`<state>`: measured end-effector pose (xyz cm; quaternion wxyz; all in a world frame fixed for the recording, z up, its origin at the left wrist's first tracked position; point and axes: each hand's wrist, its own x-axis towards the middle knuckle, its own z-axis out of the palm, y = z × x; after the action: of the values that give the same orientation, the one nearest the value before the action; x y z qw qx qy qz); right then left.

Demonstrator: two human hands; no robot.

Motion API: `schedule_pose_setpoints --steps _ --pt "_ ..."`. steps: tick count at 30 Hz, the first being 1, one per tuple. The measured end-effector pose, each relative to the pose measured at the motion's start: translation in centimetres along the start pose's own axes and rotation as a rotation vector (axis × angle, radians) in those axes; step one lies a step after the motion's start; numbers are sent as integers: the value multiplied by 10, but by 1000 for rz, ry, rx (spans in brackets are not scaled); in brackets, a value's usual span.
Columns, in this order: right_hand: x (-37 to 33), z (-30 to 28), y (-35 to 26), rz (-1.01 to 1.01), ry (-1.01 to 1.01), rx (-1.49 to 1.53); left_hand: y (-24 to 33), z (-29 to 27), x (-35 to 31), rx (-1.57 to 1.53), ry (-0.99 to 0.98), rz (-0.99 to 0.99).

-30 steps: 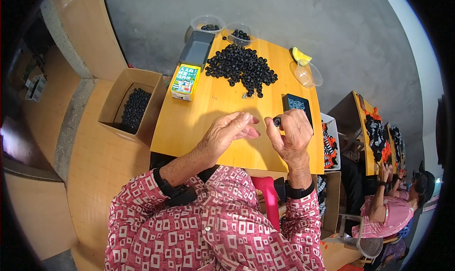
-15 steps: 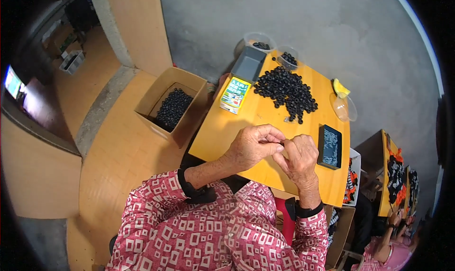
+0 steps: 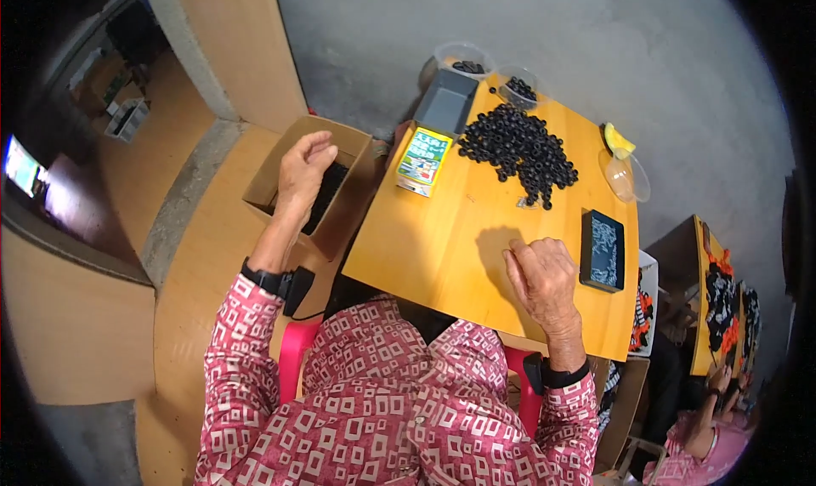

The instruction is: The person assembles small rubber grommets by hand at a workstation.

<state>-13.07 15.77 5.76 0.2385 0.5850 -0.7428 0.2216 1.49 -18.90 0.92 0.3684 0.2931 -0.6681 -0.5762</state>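
Observation:
My left hand (image 3: 306, 176) hangs over a cardboard box (image 3: 272, 142), its fingers loosely stretched and nothing visible in them. Black pieces (image 3: 328, 198) lie inside that box, partly hidden by the hand. Above the front right of the yellow table (image 3: 408, 248), my right hand (image 3: 544, 284) is curled with thumb and fingertips close together; anything between them is too small or hidden. Beside it stands a black tray (image 3: 603, 250) with small, thin, pale pieces. A pile of small black rings (image 3: 518, 150) covers the far middle of the table.
A yellow-green carton (image 3: 424, 161) and a grey bin (image 3: 446, 103) stand along the table's left side. Clear tubs (image 3: 520, 88) with black pieces sit at the far edge. A clear cup (image 3: 625, 180) and a yellow piece (image 3: 619, 141) lie right. Another person (image 3: 701, 443) works at far right.
My hands were together over the table, fingertips meeting around a small dark piece. The left has swung away to the cardboard box and loosened; the right stays over the table, slightly lower.

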Motion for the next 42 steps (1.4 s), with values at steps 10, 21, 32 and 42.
schedule_pose_setpoints --steps 10,21,32,42 --pt "-17 3 6 -9 -201 33 62 67 -92 -68 -765 -153" --pt "-4 25 116 470 -125 -98 52 97 -116 -74 -876 -344" --pt "-1 41 108 472 -83 -43 46 121 -115 -25 -882 -372" --pt "-2 20 3 58 -70 300 30 143 -129 -470 -641 -623"
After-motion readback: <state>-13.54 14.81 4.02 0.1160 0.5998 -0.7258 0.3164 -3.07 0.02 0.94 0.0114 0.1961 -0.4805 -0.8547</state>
